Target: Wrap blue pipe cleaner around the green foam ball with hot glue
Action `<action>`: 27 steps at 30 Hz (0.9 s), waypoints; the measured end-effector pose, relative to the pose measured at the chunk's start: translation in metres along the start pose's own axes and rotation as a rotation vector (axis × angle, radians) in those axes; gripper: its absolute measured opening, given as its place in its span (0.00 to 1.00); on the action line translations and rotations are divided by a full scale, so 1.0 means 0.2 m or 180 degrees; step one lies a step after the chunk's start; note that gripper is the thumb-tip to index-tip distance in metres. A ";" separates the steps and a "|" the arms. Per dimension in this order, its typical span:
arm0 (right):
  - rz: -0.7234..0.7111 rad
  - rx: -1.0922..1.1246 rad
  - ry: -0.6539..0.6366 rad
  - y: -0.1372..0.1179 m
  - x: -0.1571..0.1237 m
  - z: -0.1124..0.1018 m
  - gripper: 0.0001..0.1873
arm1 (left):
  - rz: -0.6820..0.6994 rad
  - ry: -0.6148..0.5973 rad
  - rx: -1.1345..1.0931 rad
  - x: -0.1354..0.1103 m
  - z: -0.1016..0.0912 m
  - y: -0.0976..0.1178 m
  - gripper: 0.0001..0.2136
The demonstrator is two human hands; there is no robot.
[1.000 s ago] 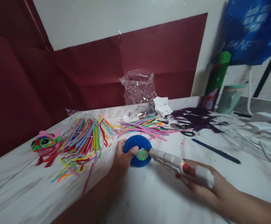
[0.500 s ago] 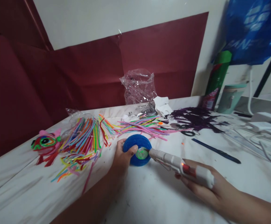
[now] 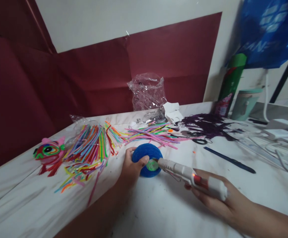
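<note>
My left hand (image 3: 134, 164) grips a round blue bowl-like piece (image 3: 147, 151) by its left side, the thumb over the rim and the fingers behind. Inside the piece shows a glossy green patch (image 3: 152, 165). My right hand (image 3: 215, 195) is wrapped round a white glue gun (image 3: 181, 170) with a lit orange light and a red part on its body. Its nozzle points left and reaches the right edge of the green patch; whether it touches cannot be made out.
Colourful pipe cleaners (image 3: 89, 143) lie at left and behind. A fish-like pipe-cleaner figure (image 3: 50, 152) stands far left. Dark purple strands (image 3: 208, 125), a dark blue flat strip (image 3: 229, 159), a green cup (image 3: 246, 105) and white cables (image 3: 265, 148) are at right. A clear plastic bag (image 3: 147, 92) stands behind.
The blue piece has shifted very slightly to the right and down with my left hand. My right hand and the glue gun have hardly moved.
</note>
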State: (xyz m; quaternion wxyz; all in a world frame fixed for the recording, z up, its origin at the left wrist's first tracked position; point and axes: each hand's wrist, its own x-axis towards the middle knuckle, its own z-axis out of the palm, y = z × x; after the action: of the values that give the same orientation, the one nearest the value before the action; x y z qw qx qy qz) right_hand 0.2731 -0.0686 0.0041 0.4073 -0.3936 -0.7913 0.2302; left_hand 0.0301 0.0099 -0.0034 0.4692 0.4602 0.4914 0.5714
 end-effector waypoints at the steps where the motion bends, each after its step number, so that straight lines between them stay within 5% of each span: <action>1: -0.0007 -0.0010 -0.0006 0.00 0.00 0.00 0.07 | 0.0010 -0.0003 0.0021 0.00 0.00 0.00 0.27; 27: -0.0003 -0.0042 0.0138 0.03 -0.01 0.01 0.08 | -0.0095 0.0054 -0.0450 0.01 0.00 0.00 0.27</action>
State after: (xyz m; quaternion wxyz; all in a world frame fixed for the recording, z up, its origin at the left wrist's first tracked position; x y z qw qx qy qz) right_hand 0.2750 -0.0669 -0.0011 0.4219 -0.4009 -0.7839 0.2162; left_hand 0.0291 0.0110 -0.0033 0.5048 0.4137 0.4606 0.6016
